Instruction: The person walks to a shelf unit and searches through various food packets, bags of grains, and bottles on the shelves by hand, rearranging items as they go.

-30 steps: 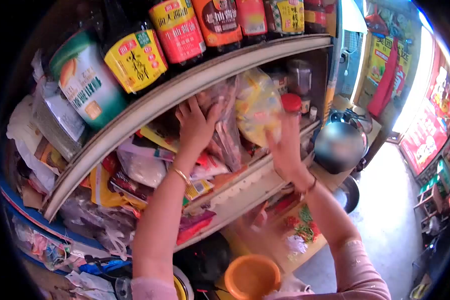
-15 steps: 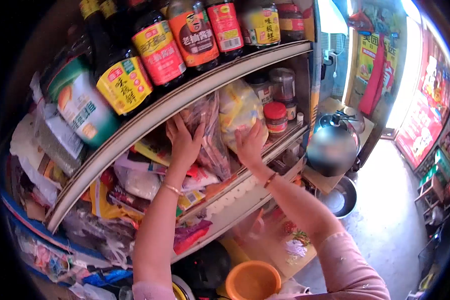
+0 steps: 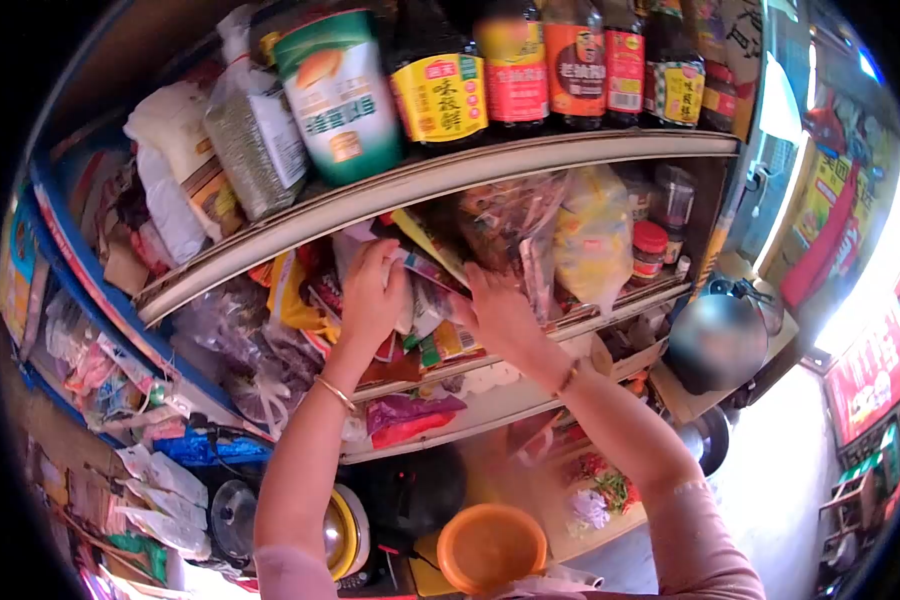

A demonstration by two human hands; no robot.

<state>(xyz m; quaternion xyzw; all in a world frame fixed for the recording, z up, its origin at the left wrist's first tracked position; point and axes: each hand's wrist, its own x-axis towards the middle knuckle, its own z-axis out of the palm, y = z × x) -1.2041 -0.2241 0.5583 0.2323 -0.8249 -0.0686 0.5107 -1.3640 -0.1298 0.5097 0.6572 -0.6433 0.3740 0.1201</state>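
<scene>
Plastic packets [image 3: 453, 342] heaped on shelf [image 3: 660, 297], left of yellow bag [image 3: 587, 240], apparently to save room, under half-curled left hand [image 3: 373, 298] and beside part-open right hand [image 3: 510, 315], any grip impossible to tell.

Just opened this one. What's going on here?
A person has both hands among packets on a crowded shelf: the left hand over them, the right hand beside a clear plastic bag. Whether either grips anything is unclear. Soy sauce bottles stand on the shelf above; an orange basin sits below.
</scene>
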